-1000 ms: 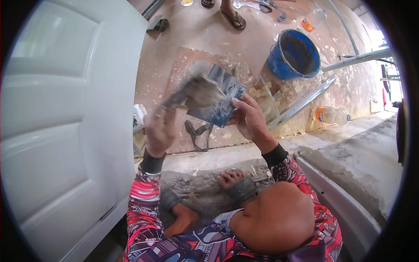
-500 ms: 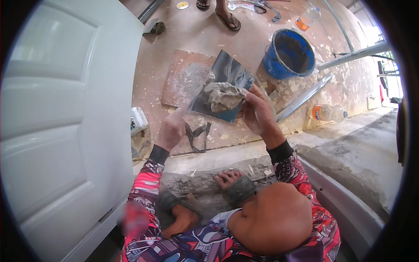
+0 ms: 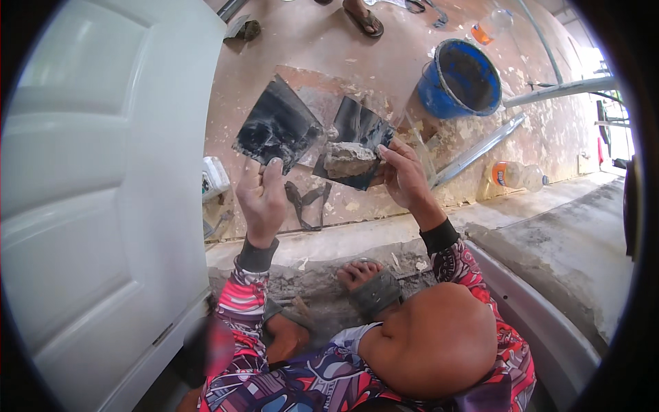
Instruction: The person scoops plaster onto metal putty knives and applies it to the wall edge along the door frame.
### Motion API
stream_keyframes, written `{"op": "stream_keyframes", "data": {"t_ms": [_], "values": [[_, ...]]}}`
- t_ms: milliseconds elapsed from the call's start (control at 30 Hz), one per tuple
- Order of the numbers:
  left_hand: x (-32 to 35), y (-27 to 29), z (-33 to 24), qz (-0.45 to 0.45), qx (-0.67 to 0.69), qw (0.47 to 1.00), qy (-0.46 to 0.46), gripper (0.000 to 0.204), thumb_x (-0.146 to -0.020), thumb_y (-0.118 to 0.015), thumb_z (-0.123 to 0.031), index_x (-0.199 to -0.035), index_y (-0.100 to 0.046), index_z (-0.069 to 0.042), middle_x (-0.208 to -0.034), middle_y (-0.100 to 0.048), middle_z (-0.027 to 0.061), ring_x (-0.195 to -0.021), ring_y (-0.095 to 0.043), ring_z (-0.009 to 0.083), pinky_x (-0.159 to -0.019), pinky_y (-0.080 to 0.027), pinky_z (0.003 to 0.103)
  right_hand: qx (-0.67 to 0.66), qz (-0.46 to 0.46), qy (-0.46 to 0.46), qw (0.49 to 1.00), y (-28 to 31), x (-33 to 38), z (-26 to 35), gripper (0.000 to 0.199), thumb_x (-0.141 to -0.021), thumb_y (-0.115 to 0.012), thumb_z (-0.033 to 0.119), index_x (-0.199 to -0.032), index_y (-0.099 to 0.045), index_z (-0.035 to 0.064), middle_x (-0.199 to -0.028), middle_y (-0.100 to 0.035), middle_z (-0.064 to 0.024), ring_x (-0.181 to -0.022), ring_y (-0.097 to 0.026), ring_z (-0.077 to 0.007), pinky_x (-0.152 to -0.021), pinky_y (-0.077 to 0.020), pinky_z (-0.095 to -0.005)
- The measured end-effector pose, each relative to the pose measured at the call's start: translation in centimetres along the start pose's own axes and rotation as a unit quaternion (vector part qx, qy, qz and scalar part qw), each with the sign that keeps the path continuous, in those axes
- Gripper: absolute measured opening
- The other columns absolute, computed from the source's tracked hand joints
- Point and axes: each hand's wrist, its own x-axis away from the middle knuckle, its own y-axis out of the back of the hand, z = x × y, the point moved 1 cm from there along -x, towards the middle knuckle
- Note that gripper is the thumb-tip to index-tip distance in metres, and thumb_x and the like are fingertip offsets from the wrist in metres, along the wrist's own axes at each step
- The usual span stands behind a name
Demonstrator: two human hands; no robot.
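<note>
Mortar (image 3: 349, 161) sits on the right blade (image 3: 358, 123), centre frame, held flat, I'd judge, so nothing slides. Right hand (image 3: 405, 178) pinches that blade's right edge; left hand (image 3: 262, 204), left of centre, pinches the left blade (image 3: 278, 122) low, thumb on top, seemingly for control.

Hands (image 3: 263, 199) gripping dark plates (image 3: 280, 118), grey lump (image 3: 349, 161); blue bucket (image 3: 435, 96)

Downward fisheye view, head-worn

The scene is viewed from the person's head by the left of two paired cameras, tipped downward. The left hand (image 3: 263, 202) and right hand (image 3: 406, 177) are framed close, near the centre; the floor (image 3: 302, 34) is seen beyond, and the white door (image 3: 75, 206) is curved along the left.
</note>
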Motion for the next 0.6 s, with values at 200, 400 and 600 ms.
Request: {"op": "stream_keyframes", "data": {"t_ms": [200,400,600], "values": [[0.5,-0.4,0.0,-0.006,-0.118,0.988,-0.098,0.007,-0.093,-0.058,-0.002,-0.087,-0.057,0.001,-0.069,-0.054,0.0034,-0.060,-0.047,0.0130,-0.056,-0.038,0.028,-0.034,-0.014,-0.029,0.999,-0.7,0.4,0.1,0.018,-0.100,-0.050,0.014,-0.112,-0.054,0.0010,-0.099,-0.066,-0.0089,-0.079,-0.071,-0.0229,-0.070,-0.0611,-0.0392],[2.0,-1.2,-0.3,0.047,-0.263,0.938,-0.219,0.008,-0.091,-0.058,-0.001,-0.094,-0.062,0.005,-0.077,-0.061,0.0177,-0.067,-0.058,0.0343,-0.063,-0.045,0.040,-0.049,-0.029,-0.017,0.998,-0.9,-0.2,-0.8,0.013,-0.097,-0.054,0.012,-0.106,-0.056,0.0032,-0.095,-0.065,-0.0068,-0.077,-0.068,-0.0191,-0.063,-0.0565,-0.0347],[3.1,0.2,5.7,0.152,-0.274,0.921,-0.231,0.018,-0.084,-0.058,0.001,-0.100,-0.062,0.007,-0.073,-0.060,0.0216,-0.064,-0.058,0.0406,-0.058,-0.044,0.047,-0.045,0.015,0.017,0.999,-1.4,-0.3,0.6,0.021,-0.098,-0.051,0.012,-0.113,-0.056,-0.0011,-0.095,-0.064,-0.0091,-0.081,-0.066,-0.0186,-0.066,-0.0567,-0.0338]]}}
